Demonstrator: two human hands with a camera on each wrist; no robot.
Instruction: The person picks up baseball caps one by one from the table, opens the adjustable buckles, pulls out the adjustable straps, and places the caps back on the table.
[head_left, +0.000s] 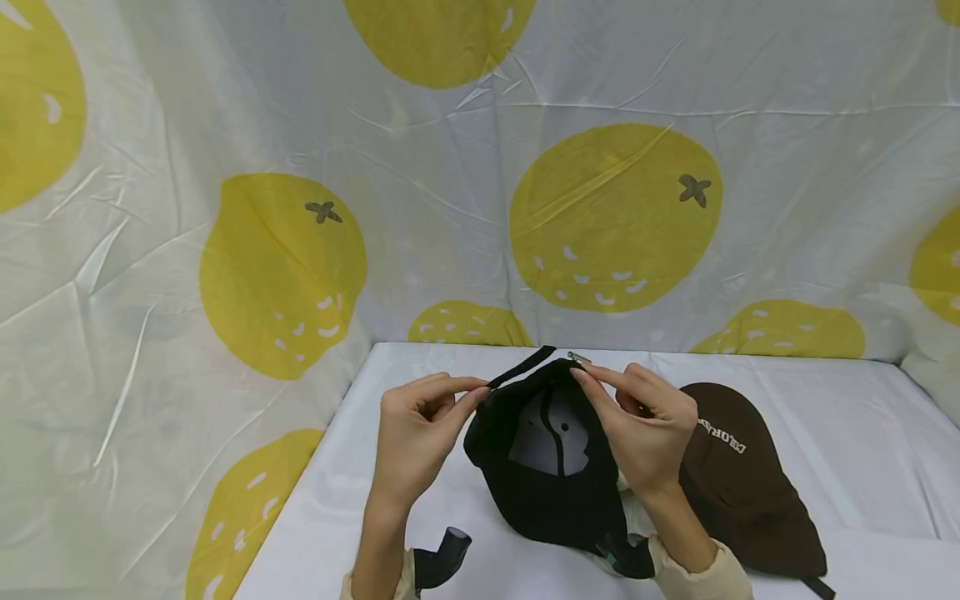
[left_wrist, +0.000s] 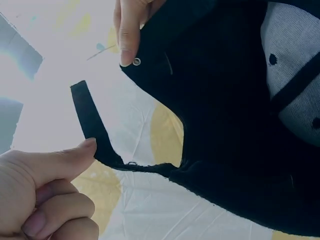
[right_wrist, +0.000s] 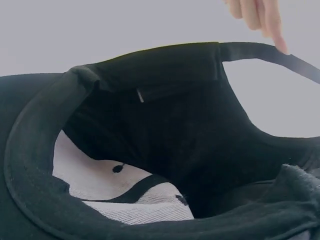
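A black cap [head_left: 536,508] is held up over the table, its pale-lined inside facing me. My left hand [head_left: 420,437] pinches its loose back strap [left_wrist: 90,115] between thumb and forefinger, and the strap's free end sticks out past the fingertips. On the other side of the back opening, my right hand [head_left: 651,425] pinches the cap's edge beside a small metal buckle [head_left: 579,358]. A metal eyelet [left_wrist: 137,62] shows close to the right fingertips in the left wrist view. Strap and buckle are apart.
To the right, a brown cap [head_left: 738,475] with white lettering lies on the white-covered table [head_left: 892,467]. Something beige [head_left: 636,517] shows partly behind the black cap and right wrist. A lemon-print curtain [head_left: 450,208] hangs behind.
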